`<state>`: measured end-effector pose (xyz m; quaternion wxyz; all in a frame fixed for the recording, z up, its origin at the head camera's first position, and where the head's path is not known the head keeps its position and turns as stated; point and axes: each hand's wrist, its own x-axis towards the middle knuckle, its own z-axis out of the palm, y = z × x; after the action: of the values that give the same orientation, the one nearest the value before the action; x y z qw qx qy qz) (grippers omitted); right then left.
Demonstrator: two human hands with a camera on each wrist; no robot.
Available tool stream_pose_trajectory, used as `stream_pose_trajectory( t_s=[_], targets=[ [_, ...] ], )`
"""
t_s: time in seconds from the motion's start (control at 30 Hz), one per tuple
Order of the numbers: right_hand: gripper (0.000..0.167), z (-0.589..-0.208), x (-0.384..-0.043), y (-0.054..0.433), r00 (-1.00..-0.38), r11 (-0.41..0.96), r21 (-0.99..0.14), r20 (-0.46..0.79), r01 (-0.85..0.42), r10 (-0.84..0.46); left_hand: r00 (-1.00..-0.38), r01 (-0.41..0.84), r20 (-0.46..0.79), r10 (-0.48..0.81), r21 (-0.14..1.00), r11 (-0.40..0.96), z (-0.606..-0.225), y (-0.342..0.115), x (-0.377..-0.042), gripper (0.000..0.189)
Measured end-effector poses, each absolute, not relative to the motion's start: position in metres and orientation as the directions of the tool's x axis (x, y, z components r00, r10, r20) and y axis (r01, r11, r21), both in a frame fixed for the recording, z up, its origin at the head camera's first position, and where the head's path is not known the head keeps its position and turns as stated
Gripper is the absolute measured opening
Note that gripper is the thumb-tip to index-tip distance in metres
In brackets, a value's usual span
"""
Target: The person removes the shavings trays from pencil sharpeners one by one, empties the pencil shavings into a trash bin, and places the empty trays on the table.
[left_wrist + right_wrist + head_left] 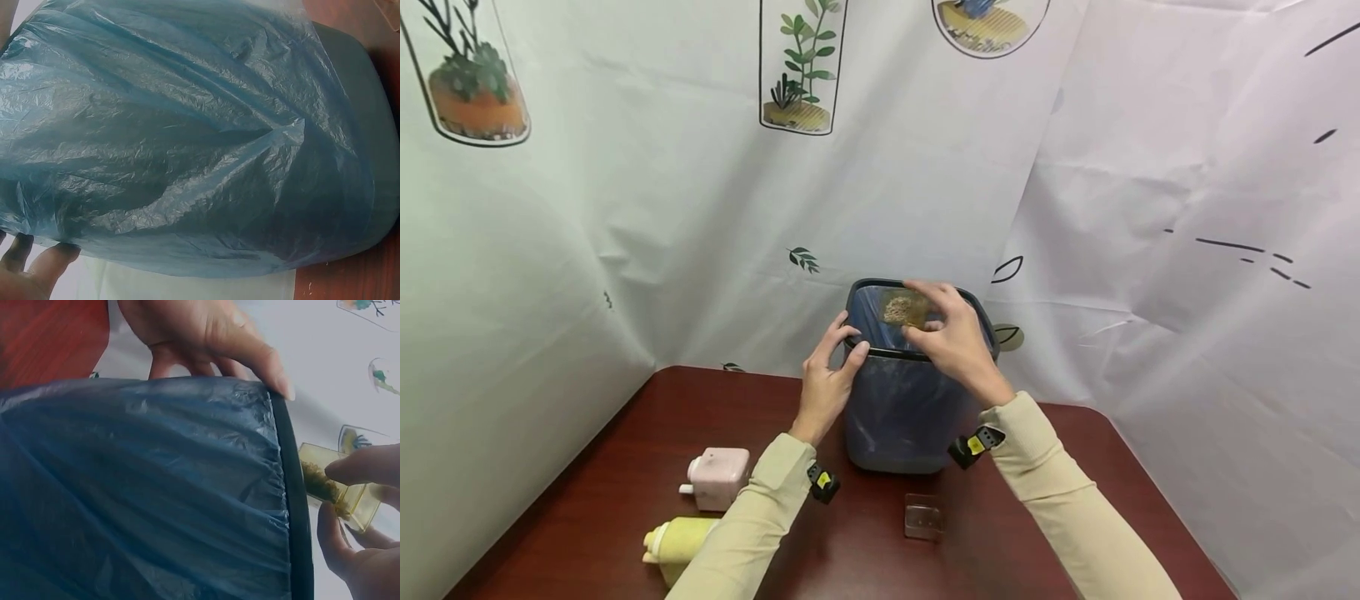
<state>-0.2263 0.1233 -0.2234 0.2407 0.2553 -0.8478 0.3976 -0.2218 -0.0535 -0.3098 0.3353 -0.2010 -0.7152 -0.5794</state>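
A dark trash bin lined with a blue plastic bag stands on the table, its black rim over the bag's edge. At the near left corner my left hand grips that rim, with thumb and fingertips on it; the thumb also shows in the right wrist view. My right hand pinches a small clear yellowish box between thumb and fingers, tilted over the bin's opening. Brown crumbly bits are in the box. The bottom inside the bin is hidden.
A small clear plastic tray lies on the dark red table in front of the bin. On the left are a pink container and a yellow container, partly behind my left sleeve. White printed cloth hangs around the table.
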Motion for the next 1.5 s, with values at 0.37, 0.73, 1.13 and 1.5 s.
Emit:
stream_pose_trajectory(
  t_s=[0.37,0.73,1.13,1.5],
  targets=[
    [0.061,-0.226,-0.234,0.125,-0.608,0.659,-0.273,0.712,-0.7,-0.351,-0.689,0.682,0.718,-0.098,0.689,0.244,-0.309,-0.053,-0.222,0.024],
    [0.062,-0.226,-0.235,0.121,-0.557,0.673,-0.157,0.709,-0.723,-0.433,-0.686,0.683,0.72,-0.099,0.685,0.254,-0.309,-0.056,-0.223,0.024],
    [0.059,-0.227,-0.238,0.126,-0.521,0.684,-0.043,0.684,-0.728,-0.511,-0.694,0.675,0.713,-0.102,0.693,0.254,-0.32,-0.056,-0.236,0.025],
    [0.054,-0.228,-0.238,0.13,-0.435,0.681,0.131,0.679,-0.721,-0.592,-0.684,0.686,0.724,-0.088,0.679,0.262,-0.334,-0.06,-0.251,0.025]
  ],
)
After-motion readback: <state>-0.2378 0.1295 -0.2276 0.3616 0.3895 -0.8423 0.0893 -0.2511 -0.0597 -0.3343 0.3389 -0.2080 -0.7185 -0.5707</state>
